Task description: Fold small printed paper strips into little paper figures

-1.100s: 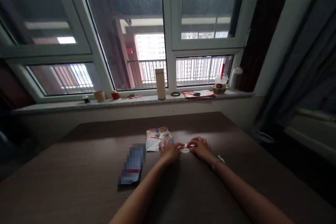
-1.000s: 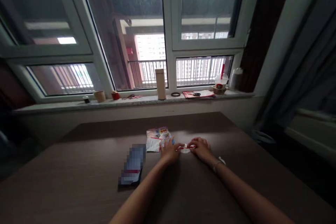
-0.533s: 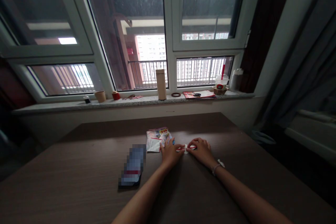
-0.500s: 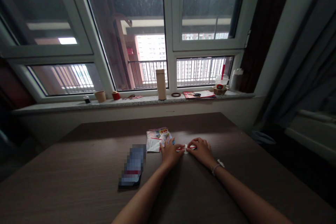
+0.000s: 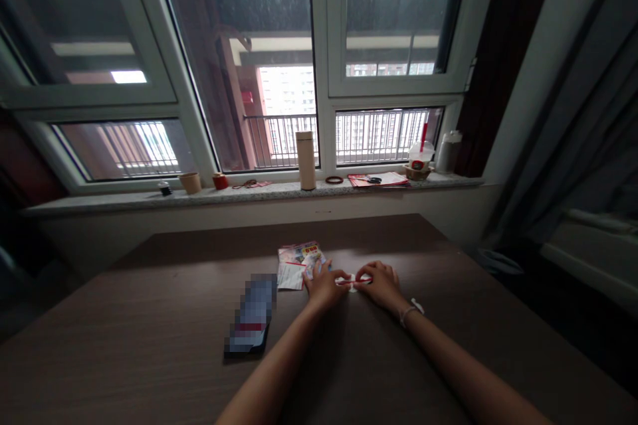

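Observation:
Both hands rest on the dark wooden table (image 5: 149, 319), fingertips meeting over a small white and red piece of paper (image 5: 353, 281). My left hand (image 5: 323, 285) pinches its left end with curled fingers. Its right end is pinched by my right hand (image 5: 379, 283), which wears a thin bracelet at the wrist. The paper lies flat on the table and is mostly hidden by the fingers. A colourful printed packet (image 5: 299, 263) lies just behind my left hand, touching it.
A dark phone-like object (image 5: 252, 315) lies on the table to the left. The windowsill (image 5: 279, 192) carries a tall beige flask (image 5: 305, 160), two small cups (image 5: 190, 182), a red booklet (image 5: 377, 178) and a drink cup with straw (image 5: 419, 154). Curtains hang at right.
Both hands stay pinched on the small paper; the fingers have shifted slightly closer together. The view rose a little. Nothing else moved.

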A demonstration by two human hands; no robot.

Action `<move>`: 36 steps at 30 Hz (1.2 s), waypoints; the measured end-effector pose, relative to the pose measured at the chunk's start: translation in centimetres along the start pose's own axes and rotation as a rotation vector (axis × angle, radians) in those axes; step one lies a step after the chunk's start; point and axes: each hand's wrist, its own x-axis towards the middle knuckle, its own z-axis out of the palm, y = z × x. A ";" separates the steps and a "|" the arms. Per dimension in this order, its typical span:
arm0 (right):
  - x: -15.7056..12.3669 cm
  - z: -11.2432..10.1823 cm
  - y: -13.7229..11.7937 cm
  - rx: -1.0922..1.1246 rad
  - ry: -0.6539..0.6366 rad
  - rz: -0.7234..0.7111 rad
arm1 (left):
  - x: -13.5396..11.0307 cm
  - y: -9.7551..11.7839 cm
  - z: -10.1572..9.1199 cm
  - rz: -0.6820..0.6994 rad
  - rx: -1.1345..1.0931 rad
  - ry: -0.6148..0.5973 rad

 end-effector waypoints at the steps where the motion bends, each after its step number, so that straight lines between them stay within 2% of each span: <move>1: 0.0 -0.1 0.0 0.002 -0.008 0.005 | 0.0 0.0 -0.1 0.005 0.003 -0.011; 7: 0.2 -0.3 0.0 0.007 -0.050 0.028 | -0.1 -0.1 -0.9 0.029 0.050 -0.093; 19: 0.4 -0.5 0.3 -0.014 -0.087 0.009 | 0.1 -0.9 -0.9 0.045 0.089 -0.152; 28: 0.3 -0.2 1.3 -0.010 -0.088 -0.023 | -1.0 -0.7 -0.6 0.058 0.125 -0.071; 36: -0.5 -0.1 0.9 0.016 -0.010 -0.069 | -1.1 -0.6 -0.7 0.039 0.103 -0.025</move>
